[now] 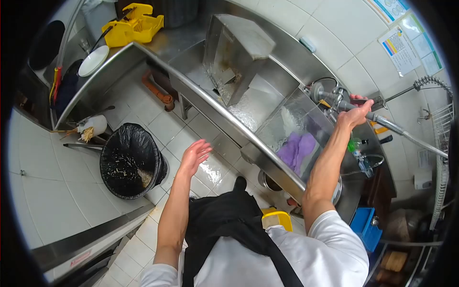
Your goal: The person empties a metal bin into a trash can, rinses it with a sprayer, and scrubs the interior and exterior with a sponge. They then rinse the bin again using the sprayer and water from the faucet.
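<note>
My right hand (pixel 355 115) is wrapped round the handle of a pre-rinse spray gun (pixel 338 103), with its metal hose (pixel 406 133) running off to the right. The spray head points toward the sink (pixel 267 122). There, a large metal pan (pixel 246 38) stands tilted on its side, with food residue and water inside. A purple cloth or glove (pixel 297 149) lies in the nearer part of the sink. In front of my apron (pixel 224 215), my left hand (pixel 196 155) hangs in the air with fingers stretched out, holding nothing.
A bin with a black liner (pixel 129 165) stands on the tiled floor at left. The sink's steel front rim (pixel 229 119) crosses the view. A yellow mop wringer (pixel 134 26) and white plate (pixel 93 61) are upper left. Bottles (pixel 356 146) and a blue container (pixel 366 227) sit right.
</note>
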Demonstrator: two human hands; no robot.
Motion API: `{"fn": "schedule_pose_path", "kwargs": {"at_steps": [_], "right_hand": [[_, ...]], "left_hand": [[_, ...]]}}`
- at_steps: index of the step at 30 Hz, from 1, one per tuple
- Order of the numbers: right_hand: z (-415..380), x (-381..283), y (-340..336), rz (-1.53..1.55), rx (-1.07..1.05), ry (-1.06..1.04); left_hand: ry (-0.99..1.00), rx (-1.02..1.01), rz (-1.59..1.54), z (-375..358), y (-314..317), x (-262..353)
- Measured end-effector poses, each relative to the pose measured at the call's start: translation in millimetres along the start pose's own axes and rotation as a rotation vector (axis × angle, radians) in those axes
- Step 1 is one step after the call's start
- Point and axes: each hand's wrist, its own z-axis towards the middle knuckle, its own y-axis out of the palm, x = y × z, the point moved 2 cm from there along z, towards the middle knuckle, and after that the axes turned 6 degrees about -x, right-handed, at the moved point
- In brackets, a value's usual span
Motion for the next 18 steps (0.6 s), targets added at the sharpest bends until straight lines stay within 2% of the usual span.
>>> {"fn": "schedule_pose_path", "kwargs": {"at_steps": [1, 3, 4, 7, 9, 11, 13, 15, 17, 18], "right_hand": [[-0.3, 2.7, -12.1, -0.016, -0.01, -0.01], [11.4, 22.6, -35.8, -0.004, -0.102, 0.226], [-0.2, 21.6, -39.0, -0.216, -0.032, 0.214], [-33.0, 29.5, -65.9, -0.317, 0.024, 0.178], [-30.1, 39.4, -107.8, -0.38, -0.065, 0.356], [-26.5, 55.1, -146.4, -0.519, -0.009, 0.41], [-39.9, 65.9, -181.1, -0.518, 0.092, 0.461], [-32.5, 79.8, -230.2, -0.437, -0.045, 0.653], [-40.5, 83.6, -258.3, -0.488, -0.29, 0.745], [-61.7, 76.6, -252.0, -0.6, -0.143, 0.732]], "left_hand": [[-0.01, 0.06, -0.045, -9.7, -33.5, -12.4], [-0.031, 0.124, -0.119, -20.1, -88.2, -28.8], [-0.08, 0.196, -0.103, -28.3, -114.1, -39.7], [-0.198, 0.314, -0.093, -51.4, -165.2, -83.2], [-0.24, 0.349, -0.089, -57.9, -191.0, -104.6], [-0.293, 0.346, -0.019, -51.3, -208.2, -124.7], [-0.331, 0.384, -0.039, -40.4, -223.3, -151.5], [-0.287, 0.36, 0.057, -21.4, -246.3, -184.0], [-0.29, 0.385, 0.023, -3.9, -266.9, -222.5], [-0.299, 0.398, 0.031, 6.8, -273.4, -243.7]]}}
